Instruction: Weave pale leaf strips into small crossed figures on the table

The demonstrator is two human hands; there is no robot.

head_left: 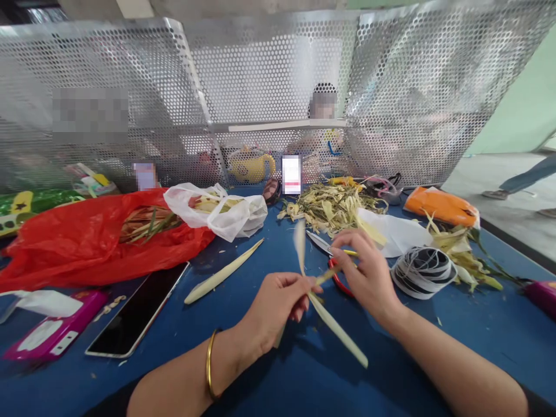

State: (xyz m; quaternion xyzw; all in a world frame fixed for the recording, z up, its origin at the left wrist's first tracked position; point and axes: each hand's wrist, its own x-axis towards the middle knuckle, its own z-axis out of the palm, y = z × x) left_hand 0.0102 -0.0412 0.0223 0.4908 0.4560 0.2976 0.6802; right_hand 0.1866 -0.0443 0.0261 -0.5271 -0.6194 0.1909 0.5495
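Observation:
My left hand (280, 307), wearing a gold bangle (210, 364) at the wrist, pinches crossed pale husk strips (339, 331) above the blue table. One strip slants down to the right, and its blurred upper end stands up past the fingers. My right hand (367, 275) is closed on the end of a narrow strip (329, 274) stretched between both hands. Partly behind the right fingers lie red-handled scissors (319, 241), blades toward the upper left. A separate pale husk (223, 273) rests on the table left of the hands.
Beyond the hands lies a heap of husk scraps (324, 205). A striped ribbon roll (423, 273) and an orange packet (441, 205) are at right. A red bag (82, 243), white bag (243, 214) and black phone (139, 313) lie left. A perforated metal screen (269, 69) stands behind.

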